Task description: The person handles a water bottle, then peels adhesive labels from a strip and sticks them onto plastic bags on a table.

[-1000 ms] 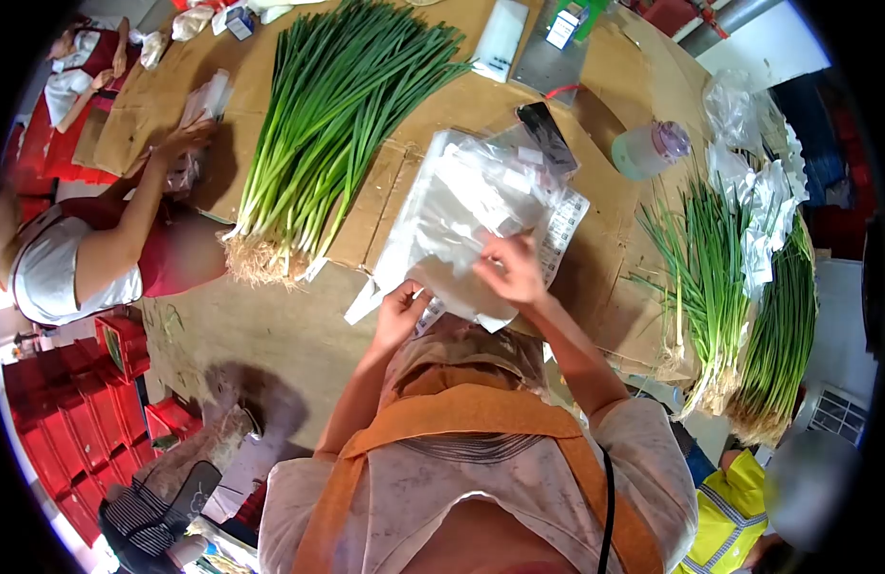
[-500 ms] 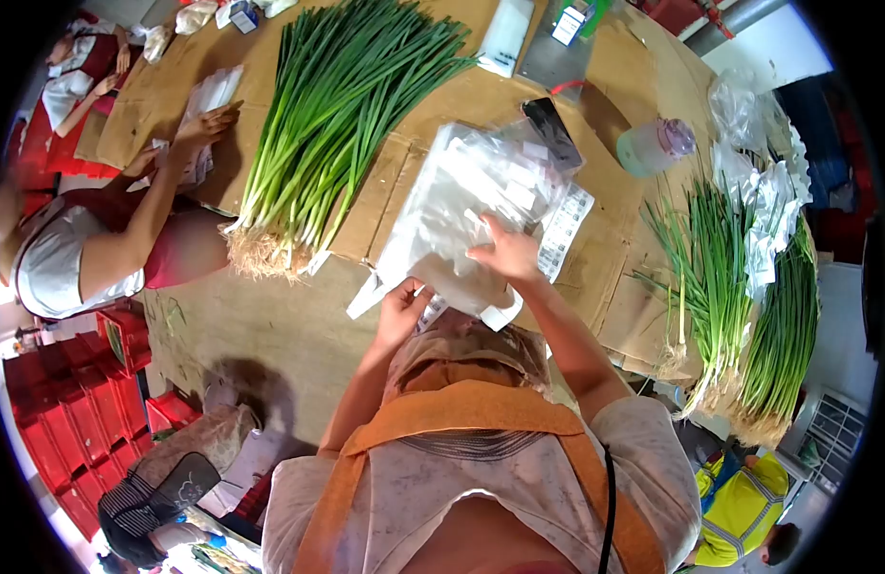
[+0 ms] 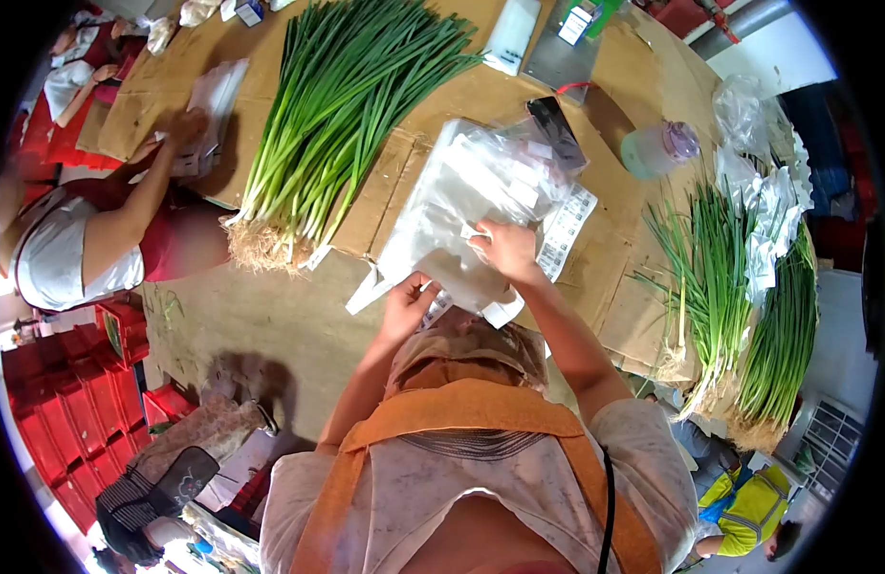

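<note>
Clear plastic bags (image 3: 461, 182) lie in a stack on the cardboard-covered table before me. My left hand (image 3: 410, 304) is closed at the near left edge of the stack, pinching something at the label sheet there. Over the right part of the bags, my right hand (image 3: 505, 251) has its fingers pressed together on a small white piece, seemingly a label. A sheet of printed labels (image 3: 568, 230) sticks out to the right from under the bags. Beyond them rests a black phone (image 3: 551, 122).
A big bunch of green onions (image 3: 337, 124) lies to the left, with more bunches (image 3: 715, 287) at the right. A bottle (image 3: 658, 149) stands behind the label sheet. At the left, a co-worker (image 3: 108, 230) handles plastic bags. Red crates (image 3: 74, 411) are stacked lower left.
My right hand has moved from open fingers above the bags to a closed pinch nearer my body. My left hand stays about where it was. The co-worker at the left has shifted their hands.
</note>
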`<state>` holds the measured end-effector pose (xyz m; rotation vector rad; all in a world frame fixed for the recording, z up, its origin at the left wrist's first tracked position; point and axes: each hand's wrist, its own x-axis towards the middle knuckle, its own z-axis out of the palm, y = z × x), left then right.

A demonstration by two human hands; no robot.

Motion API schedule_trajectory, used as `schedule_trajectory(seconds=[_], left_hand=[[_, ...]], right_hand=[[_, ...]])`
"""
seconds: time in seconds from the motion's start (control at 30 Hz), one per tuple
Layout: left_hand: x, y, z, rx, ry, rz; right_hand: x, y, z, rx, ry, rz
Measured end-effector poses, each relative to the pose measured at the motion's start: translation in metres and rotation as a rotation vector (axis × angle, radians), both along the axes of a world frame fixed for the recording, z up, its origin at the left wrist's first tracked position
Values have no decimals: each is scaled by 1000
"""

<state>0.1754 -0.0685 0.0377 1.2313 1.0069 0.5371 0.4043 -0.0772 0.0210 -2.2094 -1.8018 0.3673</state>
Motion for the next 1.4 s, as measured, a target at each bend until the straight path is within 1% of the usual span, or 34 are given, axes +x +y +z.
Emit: schedule_trajectory(seconds=[0.07, 0.17, 0.27, 0.37, 0.47, 0.5, 0.6, 0.63, 0.73, 0.77, 0.87, 0.93, 0.97, 1.03, 1.13, 1.17, 1.23, 1.33, 1.37, 1.4], left_hand=[[0, 1, -7, 19, 25, -3], [-1, -1, -13, 95, -15, 13], [-7, 0, -16, 36, 26, 15], [-10, 0, -23, 86, 10, 39], [-9, 0, -24, 48, 41, 11], [-7, 0, -25, 52, 29, 3], [0, -2, -29, 56, 0, -5], [2, -2, -27, 50, -6, -5], [5, -1, -23, 14, -21, 0], [5, -1, -22, -2, -26, 0], [7, 0, -17, 66, -39, 2], [2, 2, -16, 32, 41, -34], [0, 3, -16, 15, 83, -51], [0, 2, -13, -3, 29, -22], [-1, 0, -19, 24, -28, 16], [-3, 0, -21, 41, -43, 28], [-8, 1, -17, 5, 21, 12], [-11, 0, -13, 10, 52, -8], [-10, 1, -13, 25, 49, -11], [-9, 2, -14, 22, 38, -11]], right_hand=[[2, 6, 11, -47, -77, -45], [8, 7, -2, -47, 8, -30], [7, -2, -6, 99, 278, -40], [7, -4, 2, 40, 527, -218], [12, 2, -22, 26, 867, -211], [8, 5, -10, -4, 817, -213], [4, 10, -9, -127, 302, -49], [2, 12, -10, -122, 187, -62], [-1, 23, 0, -160, -10, -48], [-1, 24, -1, -164, -14, -45], [2, 25, -6, -175, -36, -52], [0, 23, -5, -195, -53, -71], [0, 20, -3, -168, -36, -69], [-1, 13, 12, -111, 0, -64], [-7, -4, -5, 27, 58, -149], [-6, -12, -3, 31, 146, -117], [-4, -24, 9, 34, 323, -54], [3, -35, 5, 391, 187, 295], [2, -40, -3, 258, 284, 232], [4, -39, -5, 258, 320, 222]])
